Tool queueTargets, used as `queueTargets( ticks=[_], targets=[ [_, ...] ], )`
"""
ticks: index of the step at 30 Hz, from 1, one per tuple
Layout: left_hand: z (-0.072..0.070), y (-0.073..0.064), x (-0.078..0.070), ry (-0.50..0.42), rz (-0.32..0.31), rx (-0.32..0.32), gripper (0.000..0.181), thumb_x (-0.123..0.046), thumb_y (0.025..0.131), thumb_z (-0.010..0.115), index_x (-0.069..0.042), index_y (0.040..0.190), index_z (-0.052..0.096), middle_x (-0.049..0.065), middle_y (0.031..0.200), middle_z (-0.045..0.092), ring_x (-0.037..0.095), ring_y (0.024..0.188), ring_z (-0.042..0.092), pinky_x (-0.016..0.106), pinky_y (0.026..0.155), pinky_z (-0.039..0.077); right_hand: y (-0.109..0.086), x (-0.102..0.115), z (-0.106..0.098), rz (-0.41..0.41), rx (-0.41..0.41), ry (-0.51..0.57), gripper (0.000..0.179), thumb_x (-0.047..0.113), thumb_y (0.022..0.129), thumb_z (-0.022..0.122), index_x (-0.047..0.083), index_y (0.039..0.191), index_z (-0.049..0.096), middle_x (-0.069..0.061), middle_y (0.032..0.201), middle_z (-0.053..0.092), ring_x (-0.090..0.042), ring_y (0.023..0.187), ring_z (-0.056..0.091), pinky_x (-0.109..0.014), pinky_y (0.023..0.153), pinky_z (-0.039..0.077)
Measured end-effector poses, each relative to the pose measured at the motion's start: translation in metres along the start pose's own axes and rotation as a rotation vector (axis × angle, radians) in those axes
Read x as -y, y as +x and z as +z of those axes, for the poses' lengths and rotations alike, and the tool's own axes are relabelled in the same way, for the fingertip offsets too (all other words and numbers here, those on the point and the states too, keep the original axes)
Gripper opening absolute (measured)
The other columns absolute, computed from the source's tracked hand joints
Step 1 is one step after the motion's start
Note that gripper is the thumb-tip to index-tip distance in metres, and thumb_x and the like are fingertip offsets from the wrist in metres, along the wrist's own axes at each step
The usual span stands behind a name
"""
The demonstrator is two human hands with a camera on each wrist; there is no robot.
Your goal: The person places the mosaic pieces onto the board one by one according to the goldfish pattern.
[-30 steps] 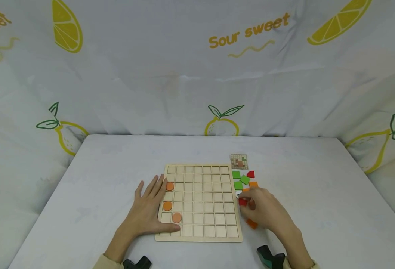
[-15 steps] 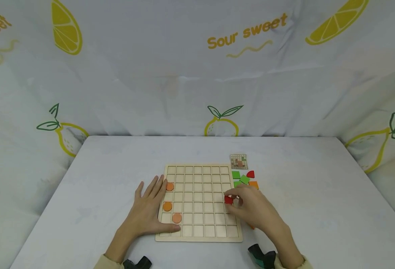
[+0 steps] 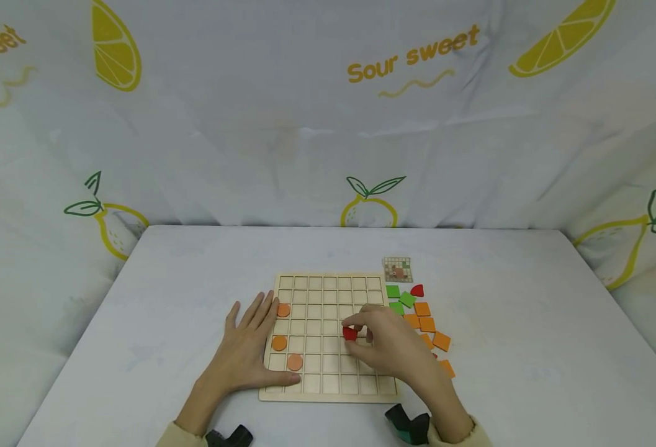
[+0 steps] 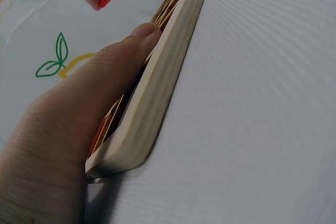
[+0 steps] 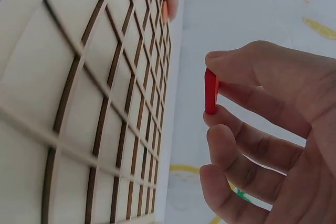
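A wooden grid board [image 3: 330,397] lies on the white table. My left hand [image 3: 244,351] rests spread on its left side, thumb over the front left corner. Above the board's right half, my right hand [image 3: 391,341] pinches a small red tile [image 3: 350,334] between thumb and fingertip. The right wrist view shows that red tile [image 5: 211,92] edge-on, raised clear of the grid. Three orange round pieces sit in cells at the left: an upper disc [image 3: 283,310], a middle disc [image 3: 279,343] and a lower disc [image 3: 295,362].
Right of the board lie green squares [image 3: 408,300], several orange squares [image 3: 427,325] and a red rounded piece [image 3: 417,290]. A small printed pattern card [image 3: 397,269] lies beyond them. A white cloth with lemon prints hangs behind the table.
My right hand has carried the red tile from the loose pieces leftward over the board, uncovering the orange squares. My left hand has stayed in place.
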State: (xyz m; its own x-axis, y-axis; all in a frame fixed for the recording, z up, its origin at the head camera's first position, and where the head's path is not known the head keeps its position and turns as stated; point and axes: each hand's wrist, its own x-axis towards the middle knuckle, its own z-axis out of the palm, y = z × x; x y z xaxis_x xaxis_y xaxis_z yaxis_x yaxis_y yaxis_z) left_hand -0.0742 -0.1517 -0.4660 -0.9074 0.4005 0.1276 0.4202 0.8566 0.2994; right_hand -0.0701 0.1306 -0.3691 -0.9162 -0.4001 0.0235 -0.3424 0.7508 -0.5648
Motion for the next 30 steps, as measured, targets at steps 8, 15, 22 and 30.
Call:
queueTargets(
  ticks=[8, 15, 22, 30],
  targets=[
    [-0.001, 0.000, 0.000, -0.011, -0.004, 0.001, 0.141, -0.096, 0.060, 0.062, -0.006, 0.162, 0.024, 0.010, 0.171, 0.022, 0.031, 0.161, 0.019, 0.067, 0.124, 0.004, 0.009, 0.020, 0.015, -0.046, 0.036, 0.042, 0.021, 0.011, 0.082, 0.081, 0.007, 0.102, 0.081, 0.001, 0.088, 0.072, -0.011, 0.070, 0.054, -0.018, 0.057, 0.044],
    [-0.002, 0.000, -0.001, -0.009, 0.003, -0.002, 0.140, -0.096, 0.062, 0.060, -0.006, 0.163, 0.024, 0.010, 0.171, 0.022, 0.031, 0.161, 0.019, 0.067, 0.124, 0.004, 0.013, 0.027, 0.025, -0.090, 0.068, 0.081, 0.021, 0.008, 0.082, 0.080, 0.006, 0.103, 0.080, -0.001, 0.088, 0.073, -0.006, 0.068, 0.054, -0.017, 0.056, 0.044],
    [-0.002, 0.000, -0.001, -0.005, 0.004, -0.004, 0.140, -0.096, 0.062, 0.061, -0.006, 0.162, 0.025, 0.010, 0.171, 0.022, 0.031, 0.160, 0.020, 0.068, 0.123, 0.005, 0.014, 0.029, 0.034, -0.093, 0.094, 0.037, 0.021, 0.009, 0.081, 0.081, 0.008, 0.103, 0.081, 0.001, 0.086, 0.072, -0.004, 0.071, 0.055, -0.016, 0.060, 0.044],
    [-0.003, 0.000, -0.002, -0.023, 0.003, -0.002, 0.140, -0.095, 0.061, 0.062, -0.006, 0.162, 0.025, 0.011, 0.171, 0.023, 0.032, 0.160, 0.020, 0.068, 0.123, 0.005, 0.015, 0.029, 0.045, -0.076, 0.136, -0.008, 0.019, 0.011, 0.082, 0.082, 0.011, 0.101, 0.081, 0.005, 0.087, 0.073, -0.003, 0.074, 0.053, -0.017, 0.063, 0.044]
  ],
)
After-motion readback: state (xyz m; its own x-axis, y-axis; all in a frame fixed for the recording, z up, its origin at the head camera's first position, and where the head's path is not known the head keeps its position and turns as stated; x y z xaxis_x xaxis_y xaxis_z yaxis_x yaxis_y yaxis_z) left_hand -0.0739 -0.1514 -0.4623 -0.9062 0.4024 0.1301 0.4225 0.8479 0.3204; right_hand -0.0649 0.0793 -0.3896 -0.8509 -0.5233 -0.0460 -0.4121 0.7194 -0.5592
